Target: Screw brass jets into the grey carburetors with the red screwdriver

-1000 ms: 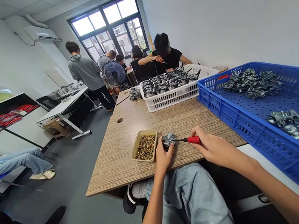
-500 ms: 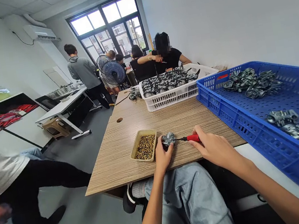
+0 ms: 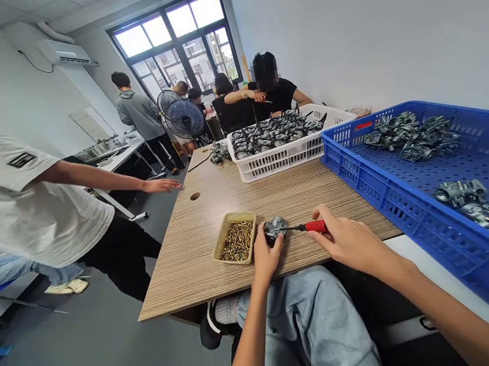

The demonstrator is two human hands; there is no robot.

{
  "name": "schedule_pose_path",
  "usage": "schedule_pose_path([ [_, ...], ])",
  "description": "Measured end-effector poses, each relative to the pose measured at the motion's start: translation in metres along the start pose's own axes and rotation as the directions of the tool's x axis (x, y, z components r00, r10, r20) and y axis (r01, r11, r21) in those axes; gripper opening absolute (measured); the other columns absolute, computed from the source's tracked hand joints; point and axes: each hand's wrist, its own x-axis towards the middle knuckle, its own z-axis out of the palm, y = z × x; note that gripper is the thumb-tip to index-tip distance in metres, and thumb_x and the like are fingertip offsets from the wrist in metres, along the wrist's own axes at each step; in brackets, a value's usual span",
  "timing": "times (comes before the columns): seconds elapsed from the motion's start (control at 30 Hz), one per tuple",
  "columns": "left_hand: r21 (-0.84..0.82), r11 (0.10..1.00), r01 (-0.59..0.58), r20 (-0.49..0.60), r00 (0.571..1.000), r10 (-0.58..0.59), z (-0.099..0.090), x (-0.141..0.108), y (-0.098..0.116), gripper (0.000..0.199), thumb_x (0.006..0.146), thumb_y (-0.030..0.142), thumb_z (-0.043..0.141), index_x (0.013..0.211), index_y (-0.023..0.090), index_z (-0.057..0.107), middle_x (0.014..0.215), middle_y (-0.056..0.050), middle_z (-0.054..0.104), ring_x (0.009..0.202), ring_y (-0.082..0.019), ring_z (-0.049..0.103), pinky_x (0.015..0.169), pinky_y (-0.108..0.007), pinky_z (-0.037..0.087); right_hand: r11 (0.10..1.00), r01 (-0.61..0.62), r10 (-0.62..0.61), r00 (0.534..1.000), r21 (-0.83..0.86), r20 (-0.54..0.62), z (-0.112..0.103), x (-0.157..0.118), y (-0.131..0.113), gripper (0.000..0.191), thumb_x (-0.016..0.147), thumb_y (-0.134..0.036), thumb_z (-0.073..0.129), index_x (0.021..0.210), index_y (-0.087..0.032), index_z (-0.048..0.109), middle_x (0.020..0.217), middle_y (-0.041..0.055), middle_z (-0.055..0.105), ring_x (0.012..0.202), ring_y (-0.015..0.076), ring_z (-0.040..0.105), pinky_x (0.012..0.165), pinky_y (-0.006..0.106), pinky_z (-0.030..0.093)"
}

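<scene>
Near the table's front edge, my left hand (image 3: 268,251) is closed on a grey metal part (image 3: 275,226). My right hand (image 3: 343,234) grips the red handle of a screwdriver (image 3: 315,226), whose dark shaft points left and meets the metal part. Just left of my left hand, a beige tray (image 3: 216,255) holds many brass-coloured screws (image 3: 237,240). The exact contact between the screwdriver tip and the part is too small to make out.
A white basket (image 3: 265,170) full of metal parts stands at the table's back. On the right is a blue crate (image 3: 395,199) with more parts. Beside the table's left edge a person in a white shirt (image 3: 37,197) stretches out an arm. Another person sits behind the basket.
The person in the white shirt has come further into view at the left, an arm now reaching towards the table edge. Both my hands look unmoved.
</scene>
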Motion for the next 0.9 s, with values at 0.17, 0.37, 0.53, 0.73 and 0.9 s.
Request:
schedule_pose_path([
  [0.17,-0.021,1.000,0.001,0.003,1.000,-0.001,0.000,0.000,0.001,0.053,0.096,0.048,0.068,0.141,0.023,0.054,0.135,-0.014,0.068,0.126,-0.029,0.064,0.113,-0.046,0.046,0.990,0.085,-0.090,0.995,0.112,0.043,-0.002,-0.002,0.004,0.014,0.109,-0.034,0.044,0.121,-0.027,0.042,0.106,0.0041,0.076,0.090,0.0253,0.075,0.071,0.030,0.040],
  [0.37,-0.030,1.000,-0.003,0.006,1.000,0.003,-0.001,0.000,0.000,0.055,0.096,0.050,0.068,0.140,0.021,0.054,0.135,-0.015,0.068,0.129,-0.030,0.063,0.114,-0.047,0.045,0.997,0.046,-0.047,0.999,0.065,0.021,0.001,-0.001,0.001,0.010,0.111,-0.034,0.042,0.117,-0.026,0.041,0.102,0.0044,0.077,0.091,0.0273,0.076,0.068,0.031,0.037],
  [0.53,-0.030,1.000,-0.011,0.012,1.000,0.011,0.000,0.000,-0.002,0.054,0.096,0.050,0.067,0.141,0.021,0.054,0.137,-0.015,0.068,0.129,-0.030,0.063,0.116,-0.047,0.044,0.993,-0.025,0.022,0.999,-0.119,-0.028,0.002,0.000,-0.005,0.014,0.112,-0.037,0.044,0.117,-0.023,0.042,0.095,0.0056,0.078,0.088,0.0299,0.078,0.063,0.031,0.031],
  [0.73,-0.030,1.000,-0.006,0.016,1.000,0.007,0.001,0.000,-0.003,0.054,0.096,0.048,0.067,0.141,0.022,0.053,0.137,-0.015,0.069,0.129,-0.031,0.063,0.115,-0.048,0.044,0.944,-0.101,0.075,0.993,-0.313,-0.091,0.004,0.001,-0.011,0.027,0.113,-0.048,0.041,0.115,-0.022,0.049,0.082,0.0074,0.077,0.080,0.0317,0.079,0.058,0.031,0.028],
  [0.9,-0.022,1.000,0.002,0.025,1.000,-0.002,0.000,0.000,-0.003,0.052,0.096,0.046,0.067,0.140,0.021,0.053,0.137,-0.015,0.069,0.128,-0.030,0.064,0.114,-0.047,0.045,0.922,-0.159,0.125,0.985,-0.353,-0.118,0.007,0.001,-0.015,0.035,0.112,-0.055,0.040,0.112,-0.023,0.054,0.079,0.0093,0.077,0.079,0.0340,0.079,0.058,0.031,0.034],
])
